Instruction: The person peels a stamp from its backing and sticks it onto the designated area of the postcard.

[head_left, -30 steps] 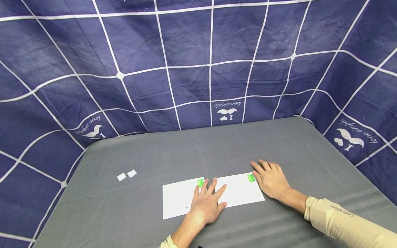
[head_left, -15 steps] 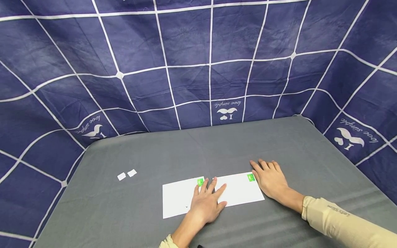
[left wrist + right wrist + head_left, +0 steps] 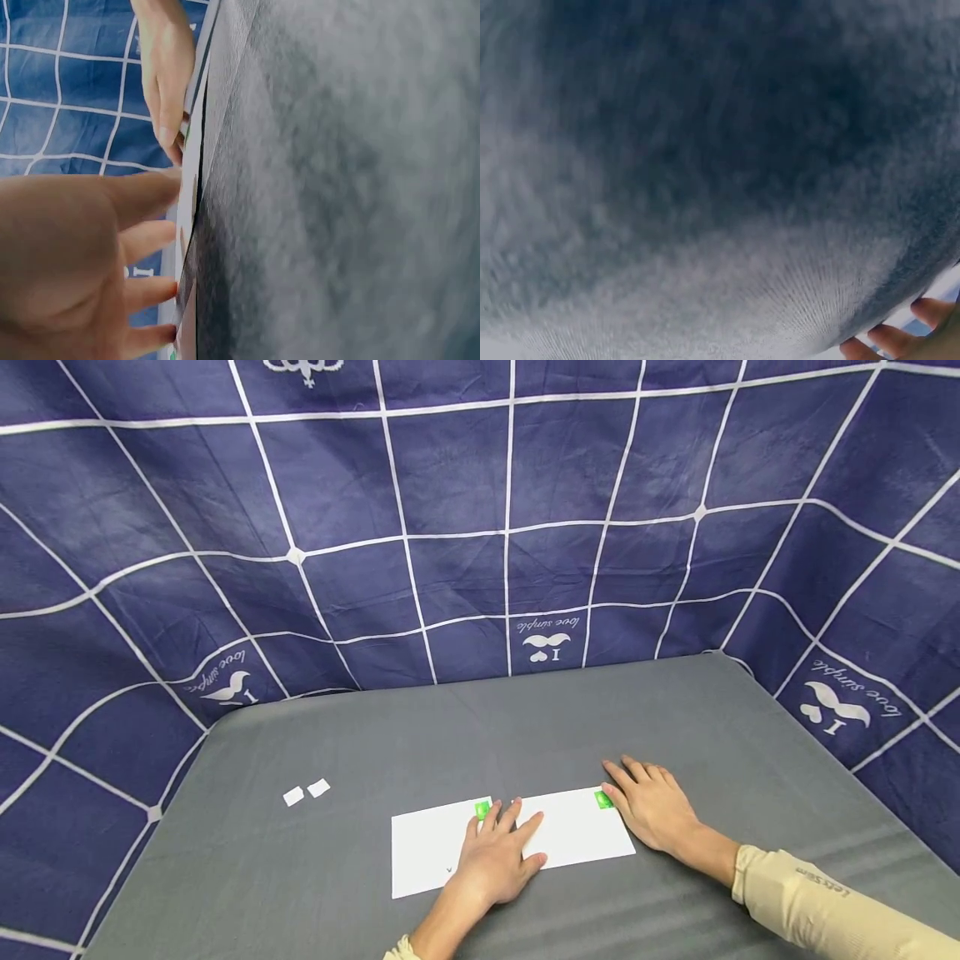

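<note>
Two flat white envelopes lie side by side on the grey cloth: the left envelope (image 3: pixel 423 852) and the right envelope (image 3: pixel 577 831). Each bears a green stamp at its upper right corner, the left stamp (image 3: pixel 482 810) and the right stamp (image 3: pixel 602 798). My left hand (image 3: pixel 491 864) rests with spread fingers across the gap between them, over both inner ends. Beside the right stamp, my right hand (image 3: pixel 656 810) lies with extended fingers, one tip at the stamp's edge. In the left wrist view, the left hand's fingers (image 3: pixel 150 292) reach the paper edge. Cloth fills most of the right wrist view.
Two small white paper pieces, one piece (image 3: pixel 293 796) beside another piece (image 3: pixel 318 787), lie at the left of the grey cloth surface (image 3: pixel 360 735). A blue curtain (image 3: pixel 450 568) with white grid lines encloses the back and sides.
The head view has tilted up a little, so everything sits slightly lower. My right hand's fingertip overlaps the right stamp's edge a bit more. The left hand stays in place.
</note>
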{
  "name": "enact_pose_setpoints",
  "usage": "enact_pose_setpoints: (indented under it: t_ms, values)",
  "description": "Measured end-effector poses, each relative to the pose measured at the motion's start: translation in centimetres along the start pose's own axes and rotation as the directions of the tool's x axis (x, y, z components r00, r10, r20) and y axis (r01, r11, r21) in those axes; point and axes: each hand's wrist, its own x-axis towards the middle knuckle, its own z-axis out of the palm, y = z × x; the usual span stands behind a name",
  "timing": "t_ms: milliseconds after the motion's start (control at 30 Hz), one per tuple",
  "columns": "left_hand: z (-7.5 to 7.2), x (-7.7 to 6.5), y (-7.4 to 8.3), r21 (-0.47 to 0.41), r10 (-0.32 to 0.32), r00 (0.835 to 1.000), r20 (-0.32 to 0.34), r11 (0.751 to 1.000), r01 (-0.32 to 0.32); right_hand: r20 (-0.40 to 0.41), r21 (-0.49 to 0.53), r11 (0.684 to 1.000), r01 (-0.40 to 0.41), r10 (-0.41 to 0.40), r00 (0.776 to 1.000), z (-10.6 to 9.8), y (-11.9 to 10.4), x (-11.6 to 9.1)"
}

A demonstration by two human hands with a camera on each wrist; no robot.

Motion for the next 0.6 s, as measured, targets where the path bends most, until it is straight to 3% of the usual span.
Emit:
enact_pose_setpoints:
  t_ms: [200,300,467,600]
  values:
    - [0.0,0.2,-0.8,-0.15,0.015,0.999,-0.043,0.988,-0.022,-0.003,0.058,0.998,0.001,0.0,1.0,0.6,0.2,0.1]
    - [-0.2,0.3,-1.4,-0.211,0.026,0.994,-0.108,0.976,-0.049,-0.007,0.103,0.995,-0.005,0.006,1.0,0.9,0.2,0.1]
    - [-1.0,0.6,-2.8,-0.279,0.014,0.961,-0.277,0.956,-0.094,0.009,0.142,0.989,-0.028,0.027,1.0,1.6,0.1,-0.6]
    - [-1.8,1.3,-4.8,-0.285,-0.035,0.934,-0.354,0.956,-0.072,0.006,0.142,0.989,-0.043,0.042,0.999,2.2,0.3,-1.3]
